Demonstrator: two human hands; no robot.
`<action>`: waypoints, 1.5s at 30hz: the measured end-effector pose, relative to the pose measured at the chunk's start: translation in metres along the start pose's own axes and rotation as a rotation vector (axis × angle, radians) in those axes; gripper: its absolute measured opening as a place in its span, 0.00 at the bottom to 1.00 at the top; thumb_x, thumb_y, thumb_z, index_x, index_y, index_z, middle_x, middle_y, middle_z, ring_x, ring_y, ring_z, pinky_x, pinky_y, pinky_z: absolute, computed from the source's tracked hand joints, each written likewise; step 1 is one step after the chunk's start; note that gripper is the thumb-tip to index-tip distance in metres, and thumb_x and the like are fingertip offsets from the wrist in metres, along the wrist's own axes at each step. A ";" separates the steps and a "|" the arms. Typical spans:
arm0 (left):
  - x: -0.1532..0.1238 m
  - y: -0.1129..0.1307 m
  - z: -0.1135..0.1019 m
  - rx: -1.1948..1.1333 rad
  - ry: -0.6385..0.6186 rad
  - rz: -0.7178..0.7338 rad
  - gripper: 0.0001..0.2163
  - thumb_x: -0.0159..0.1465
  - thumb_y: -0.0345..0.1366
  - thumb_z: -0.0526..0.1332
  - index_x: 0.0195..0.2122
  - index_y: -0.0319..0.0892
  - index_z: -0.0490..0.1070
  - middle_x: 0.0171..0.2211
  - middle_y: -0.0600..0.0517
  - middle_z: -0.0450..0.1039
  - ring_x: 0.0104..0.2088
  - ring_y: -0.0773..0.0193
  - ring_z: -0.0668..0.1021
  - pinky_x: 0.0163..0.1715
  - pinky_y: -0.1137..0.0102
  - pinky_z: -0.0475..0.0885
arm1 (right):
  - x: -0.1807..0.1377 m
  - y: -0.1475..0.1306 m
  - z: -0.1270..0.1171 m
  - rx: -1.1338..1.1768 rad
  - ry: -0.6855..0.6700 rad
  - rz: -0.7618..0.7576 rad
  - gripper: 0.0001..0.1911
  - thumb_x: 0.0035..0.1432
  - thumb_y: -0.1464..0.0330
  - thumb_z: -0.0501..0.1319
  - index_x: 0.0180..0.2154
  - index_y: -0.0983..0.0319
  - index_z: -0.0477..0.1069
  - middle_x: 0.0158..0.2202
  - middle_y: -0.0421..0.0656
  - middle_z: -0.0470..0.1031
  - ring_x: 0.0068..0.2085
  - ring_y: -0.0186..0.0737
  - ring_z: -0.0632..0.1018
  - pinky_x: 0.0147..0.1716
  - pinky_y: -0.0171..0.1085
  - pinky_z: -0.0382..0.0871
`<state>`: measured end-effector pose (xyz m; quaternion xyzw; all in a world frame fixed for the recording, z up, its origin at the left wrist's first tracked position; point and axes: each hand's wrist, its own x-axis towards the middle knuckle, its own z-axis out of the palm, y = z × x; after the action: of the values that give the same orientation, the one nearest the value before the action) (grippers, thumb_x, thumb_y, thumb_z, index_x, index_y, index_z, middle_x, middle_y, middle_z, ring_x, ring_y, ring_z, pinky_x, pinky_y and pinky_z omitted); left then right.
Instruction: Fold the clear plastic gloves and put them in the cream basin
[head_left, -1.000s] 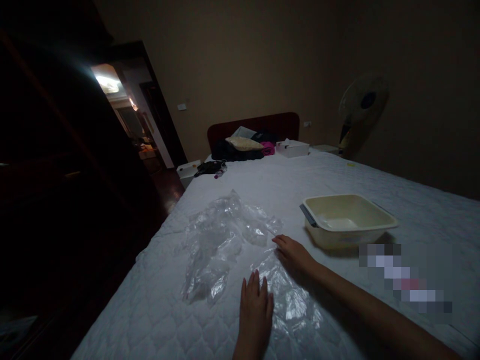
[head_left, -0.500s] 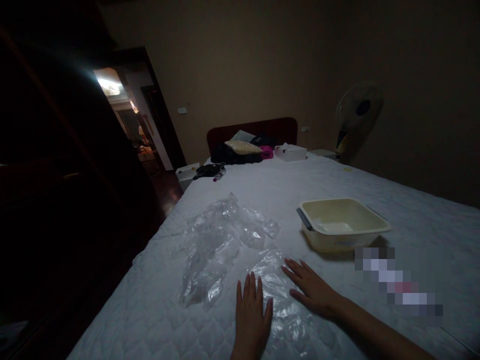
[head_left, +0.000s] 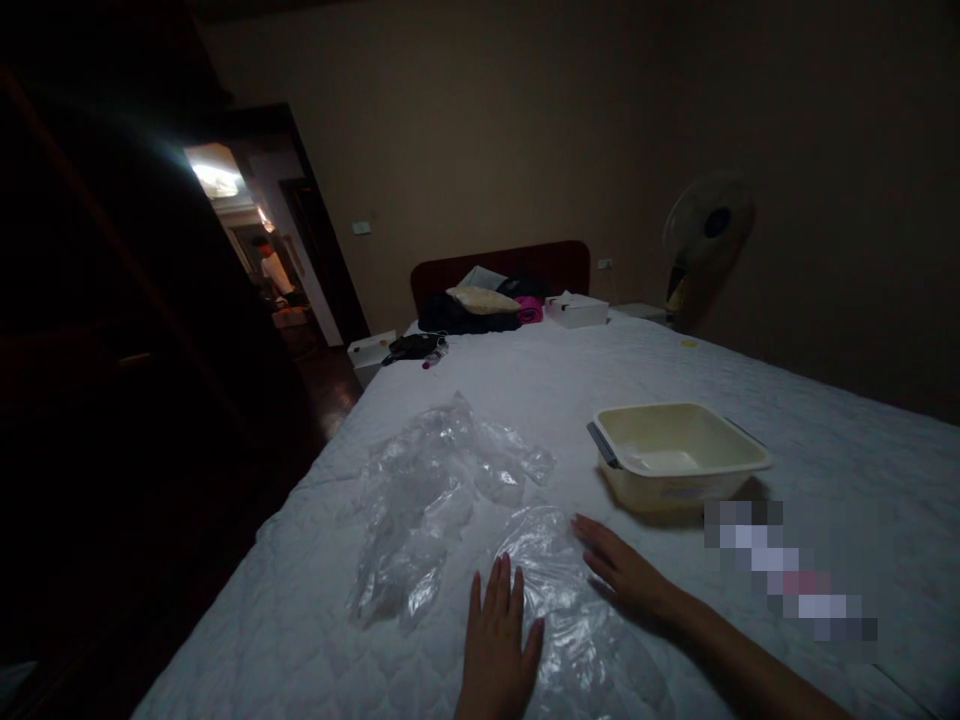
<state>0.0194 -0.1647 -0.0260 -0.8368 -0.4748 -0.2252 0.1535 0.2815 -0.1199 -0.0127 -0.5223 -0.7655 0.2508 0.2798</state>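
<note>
My left hand [head_left: 499, 630] lies flat with its fingers stretched out, at the left edge of a clear, crinkled plastic bag [head_left: 551, 565] spread on the bed. To the right, my right hand [head_left: 626, 572] hovers at or just over the bag's other edge, fingers extended and fairly close together. Whether its fingertips touch the plastic I cannot tell. Neither hand grips anything. Beyond them lies a second rumpled piece of clear plastic [head_left: 442, 490]. A cream plastic basin [head_left: 675, 488] with grey handles stands to the right, past my right hand.
The bed [head_left: 270, 630] has a white quilted cover. A blurred-out long object [head_left: 791, 570] lies right of my right arm. Clothes and a pillow [head_left: 484, 300], a white box [head_left: 577, 310] and a black item [head_left: 416, 347] sit toward the headboard. A fan [head_left: 712, 225] stands far right.
My right hand's fingers have drawn closer together and seem slightly raised. My left hand stays nearly where it was. A person now shows through the doorway. The view has shifted a little.
</note>
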 end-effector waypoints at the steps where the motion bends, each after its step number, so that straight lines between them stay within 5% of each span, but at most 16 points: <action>1: 0.000 0.000 0.000 0.000 0.003 -0.004 0.24 0.65 0.43 0.50 0.60 0.42 0.51 0.61 0.47 0.50 0.60 0.56 0.57 0.57 0.55 0.52 | 0.002 0.002 -0.002 0.060 0.055 0.031 0.29 0.60 0.53 0.48 0.59 0.60 0.55 0.61 0.49 0.54 0.60 0.47 0.58 0.58 0.49 0.52; 5: 0.000 -0.001 0.002 -0.020 0.018 -0.014 0.25 0.64 0.42 0.51 0.61 0.41 0.50 0.61 0.46 0.50 0.60 0.55 0.57 0.56 0.54 0.53 | 0.006 0.001 -0.012 0.129 0.273 0.062 0.26 0.59 0.55 0.50 0.54 0.62 0.61 0.56 0.52 0.62 0.56 0.47 0.65 0.54 0.49 0.60; 8: 0.000 -0.003 0.005 -0.031 0.018 -0.015 0.26 0.64 0.42 0.51 0.62 0.41 0.48 0.61 0.46 0.49 0.60 0.54 0.56 0.56 0.54 0.53 | 0.002 -0.010 -0.018 0.039 0.313 0.003 0.22 0.60 0.58 0.49 0.52 0.62 0.63 0.54 0.53 0.63 0.55 0.48 0.65 0.53 0.50 0.61; 20: 0.000 -0.006 0.004 -0.020 0.012 0.036 0.25 0.64 0.37 0.52 0.62 0.40 0.47 0.62 0.44 0.46 0.61 0.52 0.54 0.55 0.52 0.56 | -0.025 -0.083 -0.010 -0.162 0.032 -0.266 0.16 0.62 0.67 0.49 0.50 0.61 0.65 0.54 0.50 0.64 0.54 0.42 0.66 0.52 0.42 0.63; 30: 0.002 -0.003 -0.012 -0.155 0.140 0.092 0.18 0.63 0.31 0.51 0.55 0.41 0.60 0.58 0.44 0.57 0.59 0.52 0.58 0.54 0.48 0.57 | -0.035 -0.100 -0.002 -0.224 -0.123 -0.340 0.15 0.59 0.71 0.51 0.47 0.60 0.66 0.49 0.49 0.69 0.49 0.42 0.70 0.47 0.41 0.66; 37: -0.011 -0.010 -0.007 -0.310 0.211 0.153 0.18 0.61 0.27 0.50 0.53 0.39 0.62 0.51 0.42 0.66 0.53 0.58 0.69 0.46 0.64 0.71 | -0.038 -0.100 0.004 -0.216 -0.140 -0.363 0.15 0.59 0.71 0.51 0.47 0.61 0.66 0.46 0.49 0.71 0.45 0.41 0.71 0.45 0.40 0.67; 45: -0.019 -0.007 -0.011 -0.559 0.094 0.183 0.14 0.63 0.28 0.51 0.49 0.42 0.63 0.48 0.43 0.68 0.51 0.59 0.70 0.47 0.63 0.71 | -0.046 -0.104 0.002 -0.193 -0.144 -0.398 0.16 0.56 0.74 0.52 0.47 0.61 0.65 0.44 0.48 0.71 0.44 0.40 0.71 0.43 0.39 0.66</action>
<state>0.0023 -0.1796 -0.0261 -0.8747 -0.3091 -0.3710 -0.0415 0.2254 -0.1972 0.0481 -0.3662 -0.8918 0.1532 0.2171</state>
